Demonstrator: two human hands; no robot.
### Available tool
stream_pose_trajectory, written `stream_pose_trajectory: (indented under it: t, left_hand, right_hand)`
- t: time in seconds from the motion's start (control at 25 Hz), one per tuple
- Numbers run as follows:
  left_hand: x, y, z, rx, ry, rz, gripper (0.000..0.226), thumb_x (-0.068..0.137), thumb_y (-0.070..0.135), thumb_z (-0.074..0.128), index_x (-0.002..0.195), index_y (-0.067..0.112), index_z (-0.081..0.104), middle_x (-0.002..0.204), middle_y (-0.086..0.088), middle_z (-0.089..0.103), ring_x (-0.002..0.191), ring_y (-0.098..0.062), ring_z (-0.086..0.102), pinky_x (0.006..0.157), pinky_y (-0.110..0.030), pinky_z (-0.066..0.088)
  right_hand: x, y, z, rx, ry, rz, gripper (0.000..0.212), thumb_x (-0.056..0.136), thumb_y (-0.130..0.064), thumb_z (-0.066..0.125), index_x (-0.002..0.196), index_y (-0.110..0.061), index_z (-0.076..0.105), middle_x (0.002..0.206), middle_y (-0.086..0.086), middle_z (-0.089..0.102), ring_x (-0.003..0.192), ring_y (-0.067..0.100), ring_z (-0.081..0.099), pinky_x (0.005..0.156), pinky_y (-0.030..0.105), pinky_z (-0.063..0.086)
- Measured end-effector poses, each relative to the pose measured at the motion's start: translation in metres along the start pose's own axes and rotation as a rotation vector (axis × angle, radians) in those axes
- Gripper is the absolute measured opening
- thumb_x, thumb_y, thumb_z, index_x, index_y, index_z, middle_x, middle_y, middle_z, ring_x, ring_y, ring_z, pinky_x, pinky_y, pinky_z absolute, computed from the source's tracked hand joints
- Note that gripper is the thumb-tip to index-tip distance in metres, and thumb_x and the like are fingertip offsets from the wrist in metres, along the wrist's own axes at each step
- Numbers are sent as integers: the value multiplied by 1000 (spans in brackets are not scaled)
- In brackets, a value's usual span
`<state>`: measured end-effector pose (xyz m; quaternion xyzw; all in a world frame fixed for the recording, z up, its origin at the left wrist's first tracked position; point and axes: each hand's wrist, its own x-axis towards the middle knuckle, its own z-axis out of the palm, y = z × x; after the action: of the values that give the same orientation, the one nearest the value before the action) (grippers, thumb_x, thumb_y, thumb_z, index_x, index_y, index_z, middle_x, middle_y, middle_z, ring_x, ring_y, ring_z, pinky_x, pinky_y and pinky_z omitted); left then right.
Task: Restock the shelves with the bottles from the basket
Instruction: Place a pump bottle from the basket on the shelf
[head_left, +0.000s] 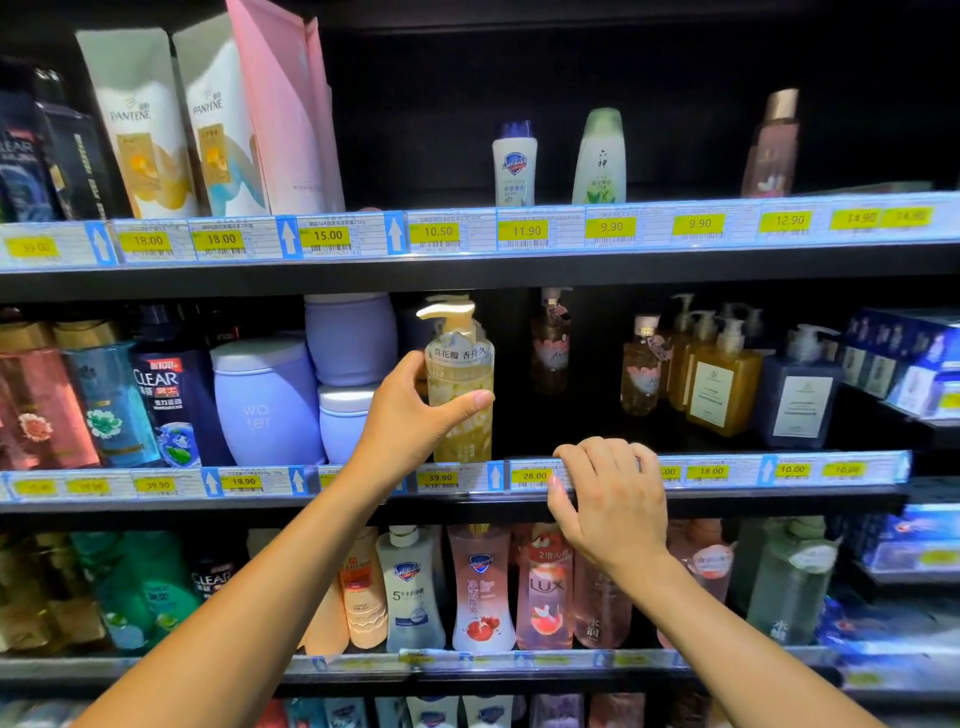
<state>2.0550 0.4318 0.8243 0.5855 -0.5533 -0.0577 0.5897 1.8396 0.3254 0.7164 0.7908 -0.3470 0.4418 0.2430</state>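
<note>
Left grip (415, 415) is wrapped round the yellow pump bottle (460, 358), thumb across its front, fingers on its left side. The bottle is upright at the front of the middle shelf (779, 500), its base hidden behind the price rail (727, 470), above the 39.90 tag (440, 477). Right grip (608, 499) sits right of and lower than left grip, fingers curled over the price rail, thumb under it, holding it. Lilac jars (265, 405) stand just left of left grip. A pink bottle (550, 343) is up-right of it, further back. Amber pump bottles (722, 384) are above-right of right grip.
</note>
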Motion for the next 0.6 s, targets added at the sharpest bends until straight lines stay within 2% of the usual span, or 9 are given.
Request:
stream_pose_trajectory:
  t: [0.24,0.36,0.44,0.6]
  left_hand:
    - [8,-4,0,136,30,-123,51,73,57,82,108,24,65,102,12,72,93,-4,69,83,-34,59]
    - [10,-4,0,178,36,-160,65,69,65,81,112,22,58,107,9,68,98,-9,66,83,-35,57]
    - [7,-7,1,187,24,-172,69,70,61,83,115,19,52,112,7,65,101,-11,64,86,-37,56]
    - [-1,-10,-1,158,-57,-143,60,79,40,85,123,19,51,120,7,67,106,-8,66,90,-31,56]
  right_hand:
    - [-1,0,2,-2,4,-1,31,93,-44,51,105,-20,66,94,0,60,86,24,54,86,42,40]
    - [-1,0,3,-7,17,-6,30,91,-43,53,104,-20,67,93,0,58,85,25,53,86,42,39]
    - [-1,0,2,-4,19,-3,30,91,-42,54,104,-19,67,93,0,58,85,25,52,85,42,39]
    - [-1,-1,1,8,25,-5,30,92,-42,52,104,-19,67,92,0,58,84,24,52,85,42,39]
